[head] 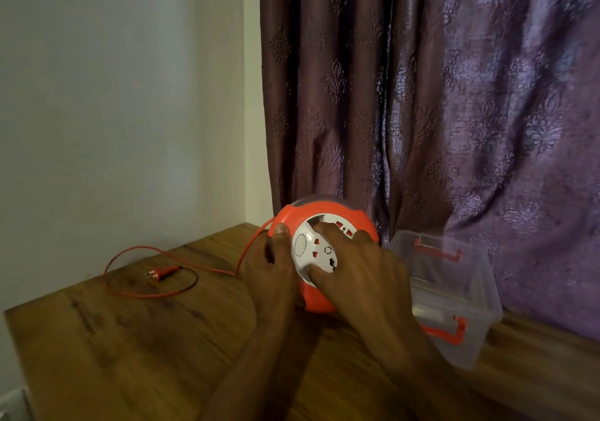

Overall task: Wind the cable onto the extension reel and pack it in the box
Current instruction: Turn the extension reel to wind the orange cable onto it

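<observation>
Right hand (360, 268) hooks its fingers into the white hub of the tilted reel (324, 213); left hand (272, 271) clamps the orange rim at 9 o'clock. The box (480, 278) sits just beside at 3 o'clock. Slack cable (207, 269) loops on the surface (130, 339) at 9 o'clock, so hasty winding may knot the loop or whip the plug (156, 274).

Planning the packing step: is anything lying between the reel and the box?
Nothing visible does. The box sits on the table just right of the reel, with no object between them. The loose cable and plug lie off to the left, away from that path.
</observation>
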